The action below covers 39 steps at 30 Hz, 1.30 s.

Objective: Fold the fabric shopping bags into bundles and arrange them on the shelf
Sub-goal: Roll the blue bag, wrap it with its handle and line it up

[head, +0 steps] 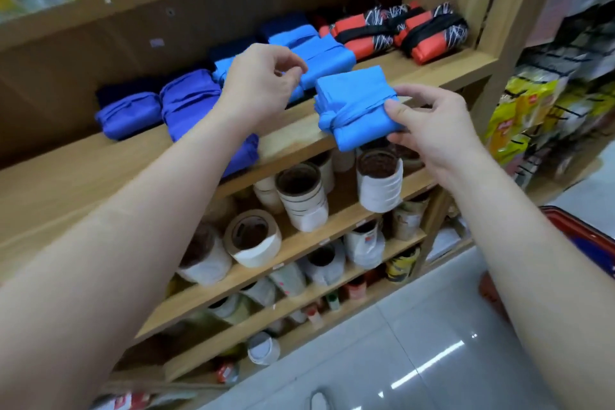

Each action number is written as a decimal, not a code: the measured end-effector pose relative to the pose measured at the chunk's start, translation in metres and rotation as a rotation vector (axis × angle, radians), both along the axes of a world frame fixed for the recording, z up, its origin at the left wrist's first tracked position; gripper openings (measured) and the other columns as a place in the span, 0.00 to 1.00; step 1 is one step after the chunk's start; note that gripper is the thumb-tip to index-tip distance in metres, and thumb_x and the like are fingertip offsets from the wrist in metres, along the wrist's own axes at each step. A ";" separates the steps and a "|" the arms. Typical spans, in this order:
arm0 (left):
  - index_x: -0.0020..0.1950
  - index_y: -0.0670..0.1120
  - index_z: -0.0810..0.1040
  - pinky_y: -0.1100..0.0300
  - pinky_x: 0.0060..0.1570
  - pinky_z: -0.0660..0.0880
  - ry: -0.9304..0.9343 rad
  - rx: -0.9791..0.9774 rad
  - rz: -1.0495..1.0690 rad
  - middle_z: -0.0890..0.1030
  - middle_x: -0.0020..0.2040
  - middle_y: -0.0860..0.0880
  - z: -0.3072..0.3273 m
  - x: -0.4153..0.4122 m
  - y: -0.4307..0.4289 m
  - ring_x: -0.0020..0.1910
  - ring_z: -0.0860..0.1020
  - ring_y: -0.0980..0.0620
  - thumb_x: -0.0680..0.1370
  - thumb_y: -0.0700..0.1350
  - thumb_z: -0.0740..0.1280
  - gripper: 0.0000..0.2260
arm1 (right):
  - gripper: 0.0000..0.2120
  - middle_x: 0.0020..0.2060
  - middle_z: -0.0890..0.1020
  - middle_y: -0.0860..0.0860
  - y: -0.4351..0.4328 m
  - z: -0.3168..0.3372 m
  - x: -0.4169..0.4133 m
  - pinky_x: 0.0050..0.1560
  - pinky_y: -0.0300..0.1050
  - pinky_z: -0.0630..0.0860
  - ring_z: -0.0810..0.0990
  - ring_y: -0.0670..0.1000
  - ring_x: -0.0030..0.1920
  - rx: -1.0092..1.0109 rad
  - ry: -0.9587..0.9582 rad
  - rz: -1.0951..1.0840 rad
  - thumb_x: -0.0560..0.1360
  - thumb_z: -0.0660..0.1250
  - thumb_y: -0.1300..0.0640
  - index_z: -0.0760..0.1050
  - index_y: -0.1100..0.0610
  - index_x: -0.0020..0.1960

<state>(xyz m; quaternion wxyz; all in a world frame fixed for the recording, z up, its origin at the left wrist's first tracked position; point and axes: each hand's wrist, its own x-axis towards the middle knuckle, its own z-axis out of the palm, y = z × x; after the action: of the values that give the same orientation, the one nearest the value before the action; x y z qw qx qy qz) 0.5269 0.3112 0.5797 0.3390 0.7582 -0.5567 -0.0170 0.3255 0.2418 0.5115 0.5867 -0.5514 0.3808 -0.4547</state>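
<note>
We see bright, even indoor light | white glare streaks on the floor (429, 366) | right edge smeared by blur | shelf (83, 170) lines bow, wide-angle

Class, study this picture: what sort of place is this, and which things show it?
Most likely a shop: wooden shelves carry rows of matching folded bag bundles, tape rolls are stacked below, and packaged goods hang on the right.
</note>
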 end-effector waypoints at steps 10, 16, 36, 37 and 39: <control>0.65 0.50 0.78 0.58 0.61 0.67 -0.302 0.256 -0.197 0.78 0.65 0.49 0.000 0.013 -0.049 0.65 0.73 0.49 0.80 0.53 0.66 0.16 | 0.20 0.47 0.81 0.45 -0.029 0.002 0.011 0.52 0.40 0.75 0.79 0.43 0.43 -0.260 0.413 0.087 0.72 0.75 0.57 0.78 0.49 0.63; 0.63 0.52 0.77 0.54 0.48 0.67 -0.407 0.188 -0.084 0.79 0.55 0.46 -0.005 0.019 -0.052 0.56 0.76 0.44 0.80 0.57 0.63 0.15 | 0.15 0.41 0.79 0.47 -0.026 -0.004 0.016 0.47 0.42 0.74 0.76 0.44 0.36 -0.450 0.590 -0.044 0.72 0.74 0.52 0.78 0.47 0.58; 0.55 0.56 0.81 0.56 0.52 0.73 -0.192 0.041 -0.150 0.79 0.50 0.57 0.016 0.016 -0.019 0.46 0.78 0.54 0.78 0.49 0.68 0.07 | 0.07 0.36 0.78 0.47 -0.020 -0.036 0.002 0.44 0.58 0.80 0.77 0.53 0.37 -0.341 0.346 -0.238 0.77 0.67 0.49 0.80 0.45 0.55; 0.53 0.55 0.81 0.56 0.50 0.73 -0.184 0.000 -0.174 0.79 0.46 0.58 0.017 0.007 -0.013 0.43 0.77 0.55 0.78 0.48 0.67 0.06 | 0.07 0.36 0.79 0.49 -0.019 -0.038 -0.007 0.44 0.58 0.80 0.78 0.55 0.38 -0.345 0.368 -0.241 0.78 0.67 0.50 0.80 0.45 0.55; 0.50 0.54 0.83 0.55 0.48 0.74 -0.157 -0.054 -0.254 0.80 0.42 0.58 0.011 -0.018 -0.004 0.41 0.77 0.54 0.78 0.47 0.67 0.05 | 0.08 0.37 0.80 0.49 -0.018 -0.042 -0.029 0.44 0.57 0.80 0.80 0.55 0.40 -0.359 0.436 -0.239 0.78 0.65 0.48 0.80 0.44 0.55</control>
<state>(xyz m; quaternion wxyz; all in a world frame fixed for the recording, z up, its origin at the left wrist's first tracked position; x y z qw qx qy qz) 0.5088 0.3069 0.5907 0.3099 0.6712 -0.6732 0.0147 0.2962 0.2242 0.4698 0.3268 -0.6820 0.4734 -0.4516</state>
